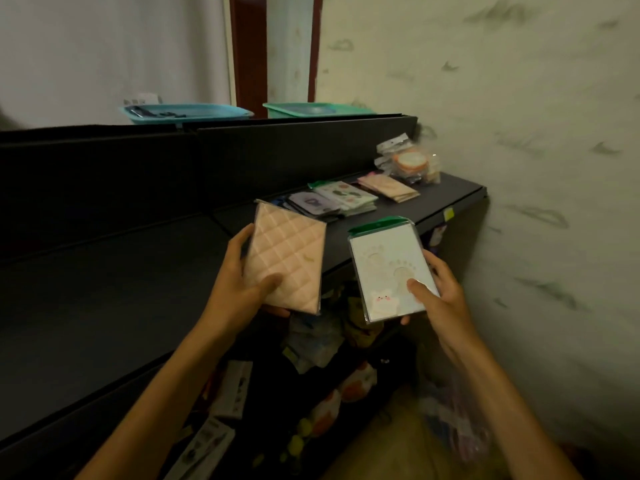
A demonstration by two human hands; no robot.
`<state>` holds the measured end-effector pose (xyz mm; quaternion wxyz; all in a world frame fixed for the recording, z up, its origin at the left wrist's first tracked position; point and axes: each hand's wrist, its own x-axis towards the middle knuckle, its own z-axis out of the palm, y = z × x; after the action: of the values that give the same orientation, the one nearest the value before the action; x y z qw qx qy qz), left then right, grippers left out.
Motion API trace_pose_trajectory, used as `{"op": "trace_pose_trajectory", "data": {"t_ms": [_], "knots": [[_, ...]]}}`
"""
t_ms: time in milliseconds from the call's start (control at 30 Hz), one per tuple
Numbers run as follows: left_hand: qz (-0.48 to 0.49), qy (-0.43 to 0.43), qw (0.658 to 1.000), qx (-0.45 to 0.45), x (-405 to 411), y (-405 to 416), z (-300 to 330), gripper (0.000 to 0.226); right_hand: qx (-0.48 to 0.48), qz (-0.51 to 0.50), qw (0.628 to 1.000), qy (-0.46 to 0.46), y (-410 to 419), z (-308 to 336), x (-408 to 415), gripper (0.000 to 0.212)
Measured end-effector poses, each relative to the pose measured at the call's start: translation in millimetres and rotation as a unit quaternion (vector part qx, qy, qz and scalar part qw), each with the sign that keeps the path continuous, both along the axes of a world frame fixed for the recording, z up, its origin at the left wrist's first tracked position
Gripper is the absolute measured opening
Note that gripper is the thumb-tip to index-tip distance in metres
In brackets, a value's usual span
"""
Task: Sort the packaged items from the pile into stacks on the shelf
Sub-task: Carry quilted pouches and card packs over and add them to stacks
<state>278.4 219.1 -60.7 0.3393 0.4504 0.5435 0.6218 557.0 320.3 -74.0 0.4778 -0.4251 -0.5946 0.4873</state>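
Closest in, two bare forearms rise from the bottom edge, and each hand has a packet. The left hand [239,289] is closed on a pink quilted packet [285,259], thumb flat on its face and fingers curled behind its left edge. The right hand [438,289] grips a white card packet [391,270] with a green header, thumb pressing its lower front and fingers behind.

Both packets hang over the front lip of the black shelf [138,289]. To place them well, I would match each to its like. A pink stack [388,188] lies at about one o'clock from the hands, and a green-topped stack [348,199] sits just left of it, beside a purple-printed stack [311,204]. It seems best to lay one packet down at a time, flat and squared to the stack's edges, since the glossy wrappers look slippery and could slide.

At the far right end, a loose heap of clear-bagged round items [408,161] crowds the pink stack, so the reach there is tight against the wall [519,133]. Below the shelf, at six o'clock, the unsorted pile [322,344] is a dim, blurred jumble. Two plastic trays, blue [187,112] and green [311,109], sit above the back panel at twelve o'clock, well clear.
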Motion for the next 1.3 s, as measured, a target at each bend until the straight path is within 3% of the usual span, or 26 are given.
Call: {"op": "trace_pose_trajectory", "data": {"t_ms": [133, 500, 933, 1067, 1167, 1300], "knots": [[0.006, -0.031, 0.999, 0.002, 21, 55, -5, 0.078, 0.007, -0.005, 1.000, -0.014, 52, -3, 17, 0.047], [0.090, -0.007, 0.996, 0.000, 24, 211, 0, 0.080, -0.011, 0.040, 0.998, -0.056, 224, 14, 8, 0.050], [0.189, 0.042, 0.981, 0.000, -1, 253, 9, 0.076, -0.025, 0.161, 0.986, -0.040, 350, 18, -75, 0.048], [0.218, 0.034, 0.975, -0.012, 0, 266, 5, 0.076, -0.021, 0.207, 0.973, -0.103, 382, 18, -98, 0.044], [0.247, 0.024, 0.969, -0.017, 8, 279, 6, 0.077, 0.059, 0.229, 0.948, -0.212, 402, 20, -102, 0.044], [0.268, 0.007, 0.963, -0.027, 27, 302, 11, 0.078, 0.180, 0.222, 0.892, -0.350, 430, 24, -89, 0.058]]}}
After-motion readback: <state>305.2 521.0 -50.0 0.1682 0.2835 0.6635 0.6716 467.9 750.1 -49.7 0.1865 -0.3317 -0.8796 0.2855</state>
